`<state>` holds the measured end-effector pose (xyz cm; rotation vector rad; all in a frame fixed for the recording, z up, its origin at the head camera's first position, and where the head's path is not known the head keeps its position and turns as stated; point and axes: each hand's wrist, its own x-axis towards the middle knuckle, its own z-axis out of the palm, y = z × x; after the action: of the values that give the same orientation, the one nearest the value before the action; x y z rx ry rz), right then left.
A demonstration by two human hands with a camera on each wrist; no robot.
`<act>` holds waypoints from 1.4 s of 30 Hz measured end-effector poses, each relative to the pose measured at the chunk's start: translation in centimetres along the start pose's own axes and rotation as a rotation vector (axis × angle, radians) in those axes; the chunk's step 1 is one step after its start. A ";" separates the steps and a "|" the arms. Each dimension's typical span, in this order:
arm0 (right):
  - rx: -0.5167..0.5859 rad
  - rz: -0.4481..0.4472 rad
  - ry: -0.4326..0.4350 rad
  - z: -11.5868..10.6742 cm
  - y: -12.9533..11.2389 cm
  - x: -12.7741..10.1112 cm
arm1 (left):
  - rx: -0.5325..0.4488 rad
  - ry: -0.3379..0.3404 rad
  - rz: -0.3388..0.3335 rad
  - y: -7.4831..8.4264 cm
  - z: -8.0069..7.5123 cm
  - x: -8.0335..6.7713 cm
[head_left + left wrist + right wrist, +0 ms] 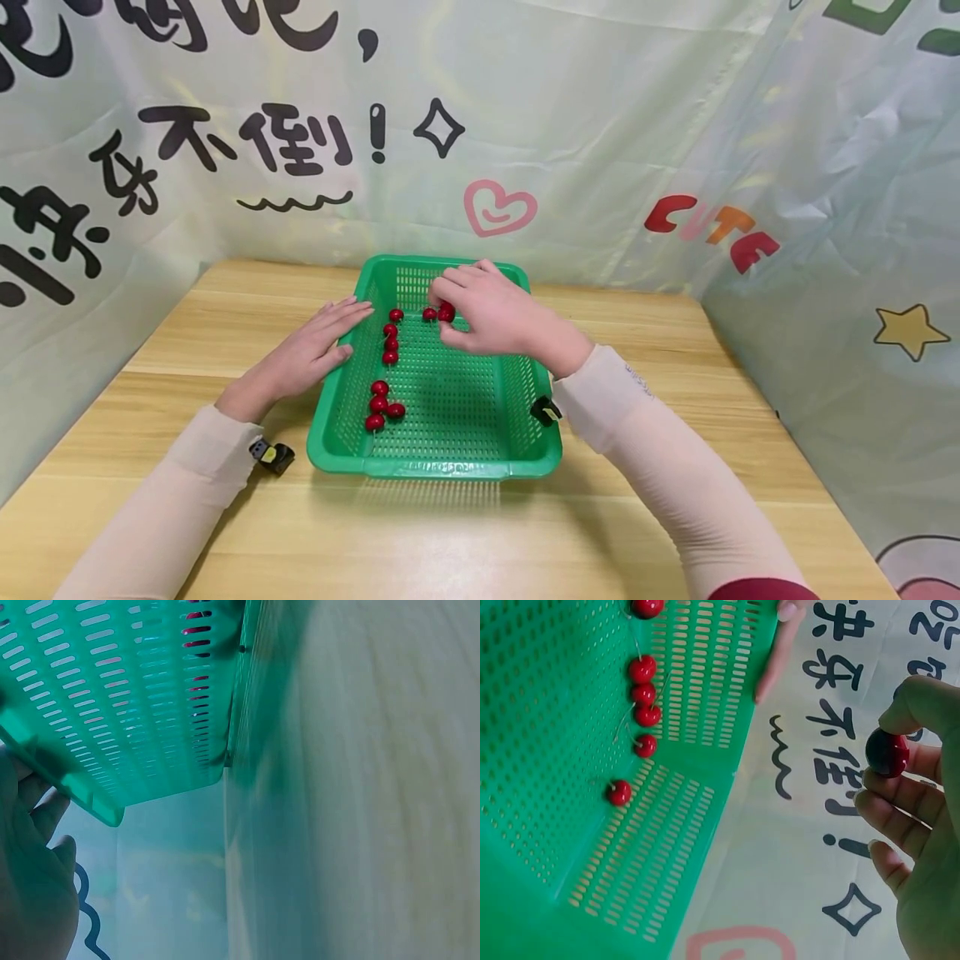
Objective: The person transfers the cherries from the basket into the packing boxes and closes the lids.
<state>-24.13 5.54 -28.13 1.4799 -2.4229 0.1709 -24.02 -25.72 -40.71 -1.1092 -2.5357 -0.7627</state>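
Note:
A green plastic basket (435, 469) holds several red cherries (379, 404) with stems, lined up along its left side. Another cherry (619, 793) lies by itself near the back wall. Over the basket's far part, my right hand (491, 312) pinches a dark red cherry (889, 753) between thumb and fingers. My left hand (311, 346) rests on the left rim with its fingers stretched out. From below, the left wrist view shows that hand (34, 877) at the rim, and red shows through the slots of the basket wall (112, 682).
The basket stands on a light wooden table (637, 533). Behind and around the table hangs a pale cloth (600, 100) printed with black characters, a heart and a star. Small black cameras (272, 456) are strapped at both wrists.

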 end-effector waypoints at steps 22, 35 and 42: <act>0.018 0.043 0.089 -1.5 2.3 -6.6 | 0.001 0.006 0.013 0.1 0.1 0.1; 0.115 0.173 0.119 -1.3 3.5 -11.3 | 0.001 0.010 0.010 -0.2 0.2 0.1; 0.150 0.238 0.115 -0.5 4.4 -14.3 | 0.000 0.012 0.015 -0.2 0.2 0.1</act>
<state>-21.79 19.83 -31.91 1.1973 -2.5315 0.4855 -24.26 -25.69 -40.88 -1.1181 -2.5148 -0.7629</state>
